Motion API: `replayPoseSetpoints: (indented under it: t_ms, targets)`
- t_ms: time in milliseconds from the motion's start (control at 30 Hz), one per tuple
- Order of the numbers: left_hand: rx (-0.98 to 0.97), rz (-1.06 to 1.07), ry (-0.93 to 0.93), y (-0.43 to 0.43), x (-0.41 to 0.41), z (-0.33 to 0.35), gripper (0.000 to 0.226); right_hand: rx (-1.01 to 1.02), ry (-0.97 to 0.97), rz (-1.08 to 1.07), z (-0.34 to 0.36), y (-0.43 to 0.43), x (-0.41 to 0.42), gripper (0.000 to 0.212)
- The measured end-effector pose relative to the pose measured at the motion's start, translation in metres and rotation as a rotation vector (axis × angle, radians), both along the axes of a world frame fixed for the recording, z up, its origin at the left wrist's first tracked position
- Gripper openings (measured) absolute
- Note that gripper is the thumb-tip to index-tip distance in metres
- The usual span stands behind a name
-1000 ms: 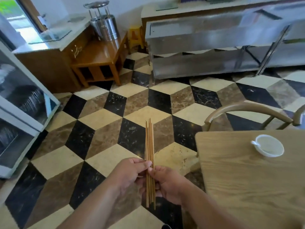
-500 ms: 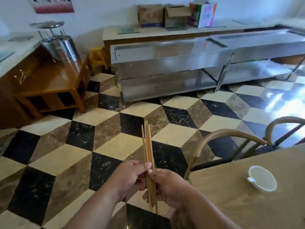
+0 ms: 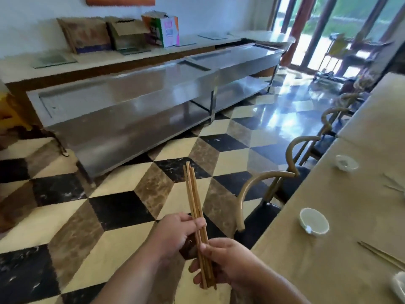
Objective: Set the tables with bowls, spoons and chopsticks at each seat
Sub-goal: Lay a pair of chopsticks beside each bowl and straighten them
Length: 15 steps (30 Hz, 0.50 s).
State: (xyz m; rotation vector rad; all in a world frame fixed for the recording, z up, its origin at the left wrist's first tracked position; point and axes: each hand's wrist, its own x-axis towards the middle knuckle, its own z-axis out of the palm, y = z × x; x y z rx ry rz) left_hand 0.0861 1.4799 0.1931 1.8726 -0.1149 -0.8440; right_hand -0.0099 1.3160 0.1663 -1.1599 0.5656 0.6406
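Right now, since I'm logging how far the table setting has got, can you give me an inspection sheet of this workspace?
Surface: wooden table at right, partly laid.
Job's things: near bowl with spoon; far bowl; laid chopsticks on the table near the near bowl; bundle of chopsticks held over the floor.
Clutter: boxes on the wall ledge.
Grippers: left hand and right hand both grip the bundle.
Cables: nothing seen.
Surroundings: chairs at the table's edge, steel counter, chequered floor.
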Motion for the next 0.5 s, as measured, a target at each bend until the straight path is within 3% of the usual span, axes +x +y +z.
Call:
replayPoseSetpoints:
  t_ms: [233,500]
  targets:
    - [0.08,-0.195,0.051,-0.06,0.104,-0.011,0.026,-0.049,-0.091,-0.194,-0.023,-0.043,0.07,0.022]
    - [0.142,-0.284,0.011,-0.154,0.249,-0.032,0.019,-0.072,-0.174,-0.309,-0.059,-0.116,0.217,0.02]
